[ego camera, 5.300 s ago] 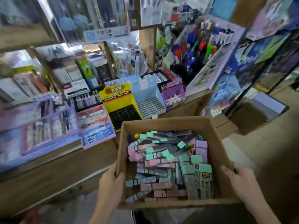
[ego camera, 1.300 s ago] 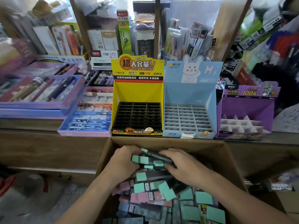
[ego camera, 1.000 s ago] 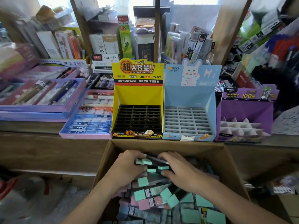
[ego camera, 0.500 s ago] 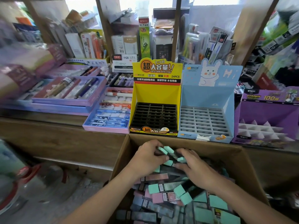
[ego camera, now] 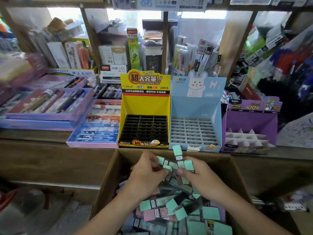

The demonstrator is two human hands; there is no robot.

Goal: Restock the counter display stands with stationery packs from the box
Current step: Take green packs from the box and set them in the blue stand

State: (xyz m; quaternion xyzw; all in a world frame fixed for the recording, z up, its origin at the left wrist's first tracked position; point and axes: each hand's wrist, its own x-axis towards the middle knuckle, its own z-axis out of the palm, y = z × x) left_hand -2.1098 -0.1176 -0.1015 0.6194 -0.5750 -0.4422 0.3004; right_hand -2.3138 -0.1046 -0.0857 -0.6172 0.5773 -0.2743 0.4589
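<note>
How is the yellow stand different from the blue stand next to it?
The yellow stand has a black grid of slots; the blue stand has a pale grey grid. The yellow stand's top card carries big printed writing, while the blue stand's shows a white bunny. Both stand side by side, and all the slots that show are empty.

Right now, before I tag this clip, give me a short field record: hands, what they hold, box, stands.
left hand: grips mint-capped packs, above the box
right hand: grips the same bunch
box: cardboard, open, many packs inside
yellow stand: black grid, no packs seen
blue stand: grey grid, no packs seen
purple stand: white dividers, no packs seen
stage: no pack placed yet
</note>
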